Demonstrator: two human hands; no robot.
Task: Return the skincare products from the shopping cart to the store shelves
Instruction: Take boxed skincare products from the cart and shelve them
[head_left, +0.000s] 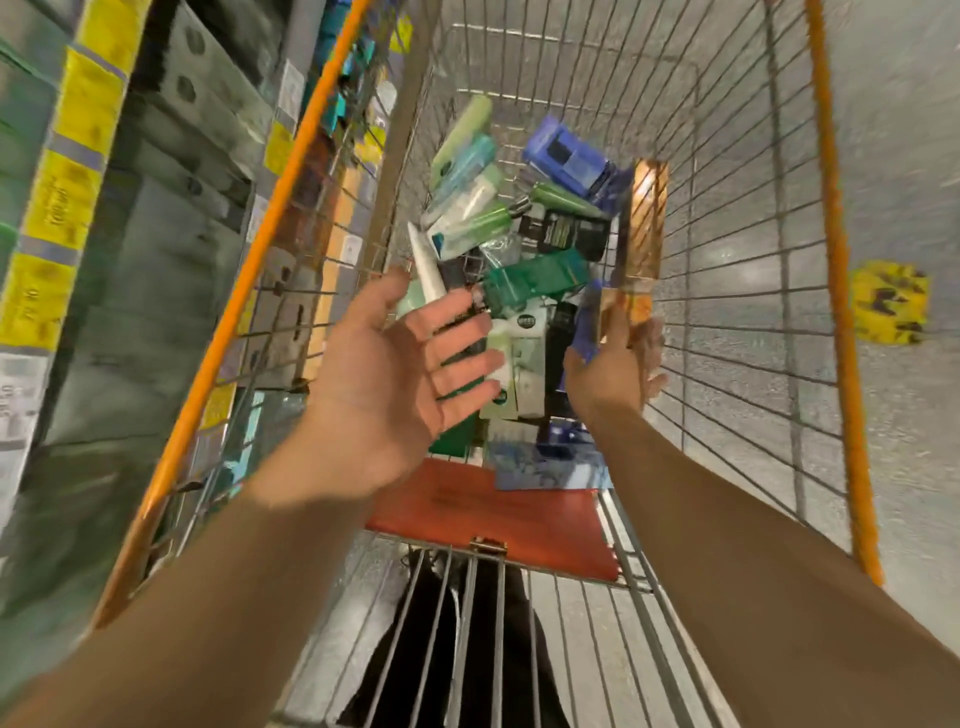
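Observation:
A wire shopping cart (727, 218) with orange rims holds a heap of skincare products (519, 234): green tubes, a blue box, a dark green box, a white tube. My right hand (618, 364) grips the lower end of a tall orange-gold box (641, 228) and holds it upright above the heap, near the cart's right wall. My left hand (410, 364) hovers palm up over the left side of the heap with fingers spread, holding nothing.
Store shelves (171, 234) with yellow price labels run along the left, close to the cart. A red flap (498, 514) lies at the cart's near end. A yellow floor marker (888, 301) sits on the grey floor at the right.

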